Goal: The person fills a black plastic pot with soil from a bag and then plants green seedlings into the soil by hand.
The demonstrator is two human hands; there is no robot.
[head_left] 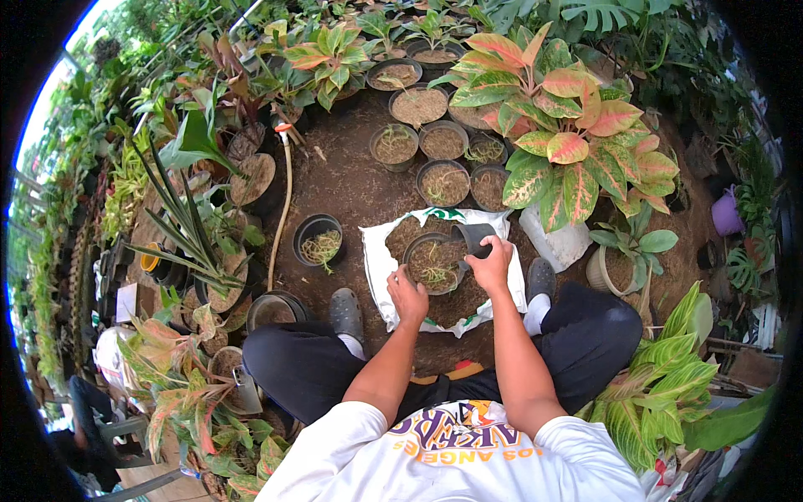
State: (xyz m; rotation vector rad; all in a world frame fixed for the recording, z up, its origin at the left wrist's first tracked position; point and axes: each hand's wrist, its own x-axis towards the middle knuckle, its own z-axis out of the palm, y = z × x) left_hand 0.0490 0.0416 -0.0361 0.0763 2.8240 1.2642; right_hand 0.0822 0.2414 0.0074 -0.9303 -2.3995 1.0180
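A black plastic pot (461, 271) with soil and thin green-and-pale cuttings (436, 275) rests on the potting mix in an opened white sack (379, 292). My left hand (409, 296) grips this pot at its lower left rim. In my right hand (492, 262) is a small black plastic container (472, 237), tilted over the pot's upper right edge. Its inside is mostly hidden from this angle. Loose brown potting mix (404, 237) shows around the pot inside the sack.
Left of the sack stands a black pot (319, 240) holding loose cuttings. Several soil-filled pots (443, 182) stand beyond it. A hose (280, 213) runs along the ground at left. A pale block (555, 238) and a large red-green aglaonema (574, 125) are at right.
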